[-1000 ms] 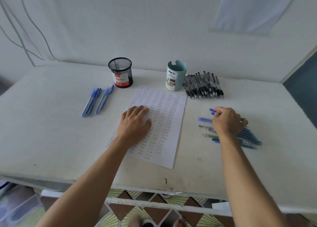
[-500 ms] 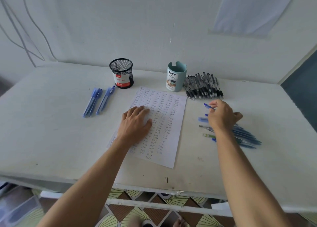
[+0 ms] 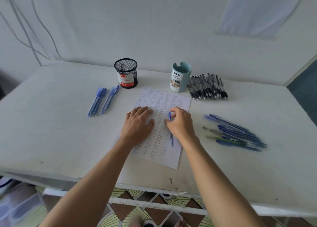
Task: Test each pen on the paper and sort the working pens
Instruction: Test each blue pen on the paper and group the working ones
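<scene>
Head view: right hand (image 3: 181, 123) grips blue pen (image 3: 171, 139) over paper (image 3: 171, 98), left hand (image 3: 139, 123) flat; mesh cup (image 3: 126, 72) behind.

White table (image 3: 51, 141), pale wall (image 3: 137, 29), patterned floor (image 3: 120, 214)

Both bare arms reach forward, side by side. The left hand (image 3: 139, 123) lies flat, palm down, with its fingers straight and a little spread. The right hand (image 3: 181, 123) is just beside it, fingers curled, pinching a blue pen (image 3: 171, 140).
</scene>
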Demonstrator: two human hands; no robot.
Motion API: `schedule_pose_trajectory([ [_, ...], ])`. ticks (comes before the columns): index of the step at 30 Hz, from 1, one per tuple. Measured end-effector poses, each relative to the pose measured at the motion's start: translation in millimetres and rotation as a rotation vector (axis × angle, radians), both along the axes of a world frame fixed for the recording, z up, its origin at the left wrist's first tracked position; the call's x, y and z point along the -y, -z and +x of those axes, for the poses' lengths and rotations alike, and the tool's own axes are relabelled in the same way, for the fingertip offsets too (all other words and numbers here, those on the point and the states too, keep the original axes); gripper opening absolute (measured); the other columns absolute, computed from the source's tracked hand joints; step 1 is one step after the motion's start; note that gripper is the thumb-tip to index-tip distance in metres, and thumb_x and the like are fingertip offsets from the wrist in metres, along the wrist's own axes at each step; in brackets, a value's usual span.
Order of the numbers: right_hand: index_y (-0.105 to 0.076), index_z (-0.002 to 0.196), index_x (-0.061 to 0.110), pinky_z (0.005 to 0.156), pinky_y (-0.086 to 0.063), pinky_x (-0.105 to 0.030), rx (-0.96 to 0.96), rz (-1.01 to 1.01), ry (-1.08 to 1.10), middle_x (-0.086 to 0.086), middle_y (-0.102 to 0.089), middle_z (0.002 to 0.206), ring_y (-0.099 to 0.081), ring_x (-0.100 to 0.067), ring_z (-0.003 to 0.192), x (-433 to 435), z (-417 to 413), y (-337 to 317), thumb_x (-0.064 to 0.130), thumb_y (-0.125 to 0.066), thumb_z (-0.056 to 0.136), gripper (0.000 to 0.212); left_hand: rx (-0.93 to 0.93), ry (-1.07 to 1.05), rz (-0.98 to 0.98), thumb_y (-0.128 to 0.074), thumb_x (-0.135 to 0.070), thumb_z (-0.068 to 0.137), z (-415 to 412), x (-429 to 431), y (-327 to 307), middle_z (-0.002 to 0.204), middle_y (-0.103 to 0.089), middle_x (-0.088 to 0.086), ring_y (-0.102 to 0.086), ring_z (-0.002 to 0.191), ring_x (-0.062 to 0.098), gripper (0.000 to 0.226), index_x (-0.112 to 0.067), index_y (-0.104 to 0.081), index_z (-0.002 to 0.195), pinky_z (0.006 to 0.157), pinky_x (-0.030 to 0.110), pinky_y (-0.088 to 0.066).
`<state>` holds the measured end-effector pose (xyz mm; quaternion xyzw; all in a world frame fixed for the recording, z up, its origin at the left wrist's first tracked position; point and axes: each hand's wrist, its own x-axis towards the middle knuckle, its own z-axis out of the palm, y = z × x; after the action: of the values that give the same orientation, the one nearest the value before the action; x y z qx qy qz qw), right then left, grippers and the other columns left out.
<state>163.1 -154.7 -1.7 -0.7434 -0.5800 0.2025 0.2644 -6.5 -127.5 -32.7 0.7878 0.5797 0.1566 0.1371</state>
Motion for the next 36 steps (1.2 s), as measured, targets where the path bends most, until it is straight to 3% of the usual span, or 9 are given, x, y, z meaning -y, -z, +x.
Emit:
schedule_pose_trajectory([
  [5,-0.062,0.120,0.009,0.081,-0.042,-0.026,-0.042,0.025,0.018,-0.007,-0.068,0.110,-0.062,-0.023,0.104,-1,2,2,0.036,-0.070,0.091,0.040,0.011,0.002,0.007,-0.046,-0.044,0.101,-1,1,0,0.157,-0.039,-0.008,-0.025,0.147,0.016,0.047,-0.031,-0.047,0.146,0.120,0.036,-0.015],
  [8,-0.063,0.117,0.011,0.085,-0.046,-0.032,0.048,0.105,-0.010,-0.007,-0.068,0.111,-0.061,-0.025,0.104,4,12,4,0.025,-0.057,0.098,0.025,0.004,0.016,0.001,-0.046,-0.045,0.101,-2,1,-2,0.158,-0.038,-0.007,-0.023,0.149,0.017,0.048,-0.030,-0.046,0.147,0.121,0.038,-0.015],
  [11,-0.060,0.131,0.013,0.103,-0.043,-0.041,0.236,0.118,-0.153,-0.007,-0.060,0.133,-0.050,-0.028,0.128,9,26,14,0.021,-0.055,0.097,0.035,-0.032,0.037,0.073,-0.046,-0.042,0.102,0,6,-4,0.153,-0.043,-0.003,-0.027,0.145,0.019,0.045,-0.028,-0.048,0.145,0.119,0.040,-0.016],
  [14,-0.046,0.146,0.016,0.117,-0.024,-0.045,0.327,0.014,-0.275,-0.006,-0.038,0.157,-0.024,-0.027,0.148,15,33,24,0.033,-0.048,0.102,0.048,-0.068,0.071,0.138,-0.042,-0.039,0.103,0,11,-5,0.140,-0.053,-0.004,-0.041,0.131,0.017,0.035,-0.030,-0.054,0.135,0.109,0.039,-0.022],
  [21,-0.036,0.153,0.024,0.120,-0.015,-0.041,0.360,0.018,-0.283,-0.003,-0.026,0.163,-0.017,-0.024,0.151,18,36,30,0.035,-0.039,0.105,0.049,-0.094,0.100,0.011,-0.038,-0.069,0.094,9,12,-14,0.127,-0.055,-0.007,-0.042,0.124,0.017,0.042,-0.031,-0.054,0.100,0.102,0.038,-0.029],
  [25,-0.039,0.152,0.028,0.118,-0.017,-0.040,0.305,0.018,-0.274,0.002,-0.029,0.161,-0.019,-0.021,0.149,14,41,32,0.019,-0.041,0.103,0.050,-0.197,0.125,0.019,-0.043,-0.074,0.089,19,23,-18,0.099,-0.054,-0.011,-0.045,0.099,0.013,0.047,-0.028,-0.054,0.089,0.089,0.034,-0.034],
  [28,-0.044,0.148,0.029,0.116,-0.018,-0.039,0.219,0.024,-0.247,0.003,-0.034,0.159,-0.023,-0.019,0.147,11,42,32,0.017,-0.040,0.103,0.047,-0.190,0.130,-0.055,-0.054,-0.056,0.094,22,27,-24,0.087,-0.057,-0.007,-0.050,0.086,0.012,0.035,-0.023,-0.060,0.086,0.079,0.029,-0.036],
  [32,-0.050,0.144,0.025,0.115,-0.020,-0.037,0.045,0.034,-0.186,0.004,-0.045,0.152,-0.032,-0.017,0.143,7,42,27,0.022,-0.038,0.103,0.042,-0.078,0.040,-0.099,-0.055,-0.037,0.097,24,27,-37,0.085,-0.059,-0.002,-0.053,0.073,0.012,0.026,-0.015,-0.060,0.083,0.059,0.022,-0.039],
  [36,-0.050,0.144,0.022,0.117,-0.025,-0.038,-0.098,0.080,-0.156,0.003,-0.051,0.148,-0.040,-0.016,0.139,12,41,18,0.028,-0.038,0.105,0.042,0.187,-0.012,-0.251,-0.047,-0.038,0.104,21,25,-54,0.089,-0.067,-0.004,-0.061,0.077,0.011,0.022,-0.019,-0.057,0.097,0.064,0.021,-0.045],
])
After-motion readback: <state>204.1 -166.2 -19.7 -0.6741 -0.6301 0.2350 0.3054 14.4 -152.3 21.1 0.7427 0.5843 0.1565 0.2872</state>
